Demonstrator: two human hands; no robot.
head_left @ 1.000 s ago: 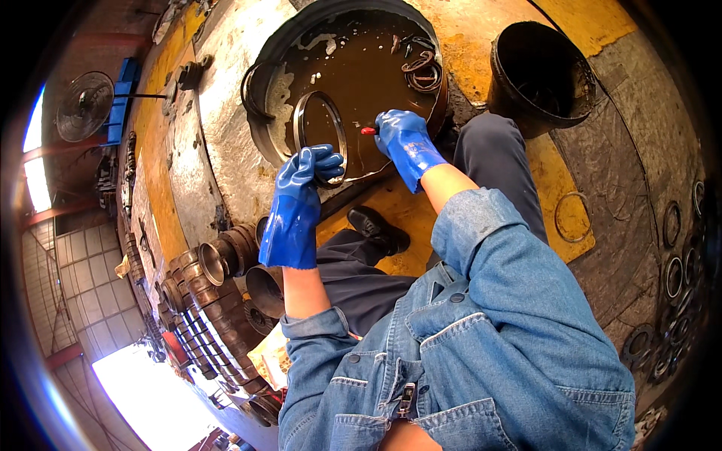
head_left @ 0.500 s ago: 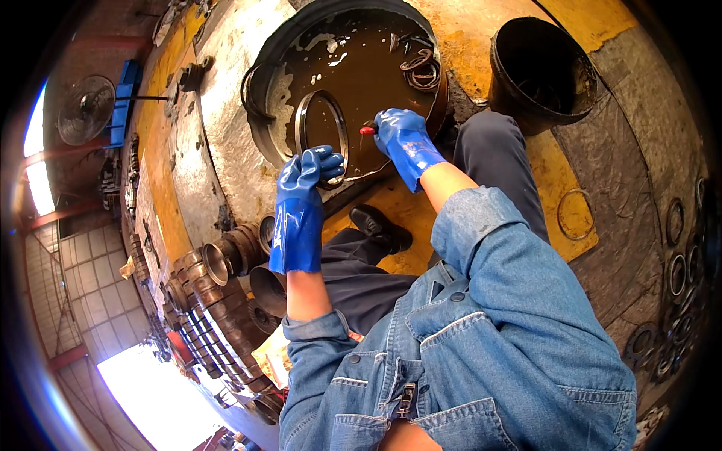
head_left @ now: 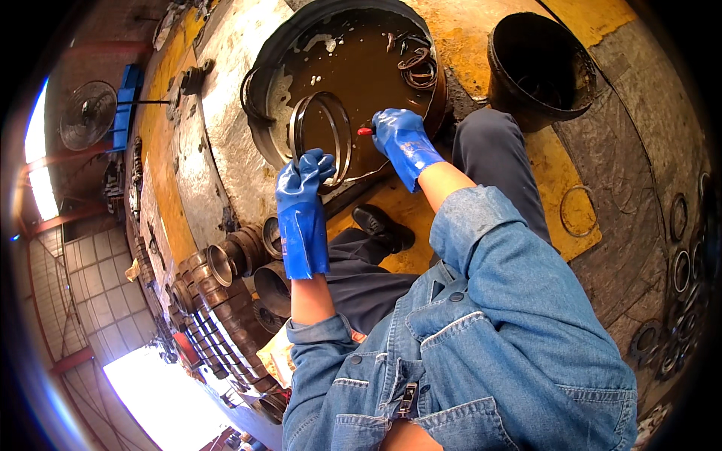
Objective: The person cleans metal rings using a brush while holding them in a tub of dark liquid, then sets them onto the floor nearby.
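Observation:
My left hand, in a blue rubber glove, has its fingers closed on the lower edge of a thin metal ring. The ring stands upright and tilted over a round tub of murky brown liquid. To its right, my right hand, gloved the same way, is closed round a small tool with a red end. Most of that tool is hidden in the fist, so its kind does not show. Its red end points at the ring, a short gap away.
Several dark rings lie in the tub's far right. A black bucket stands right of my knee. One ring lies on the yellow floor; more rings lie far right. Cylindrical metal parts line my left, near a fan.
The ring has turned in my left hand, so its band now shows wider, with both edges apart. My right hand has barely moved, still beside the ring with the red-ended tool.

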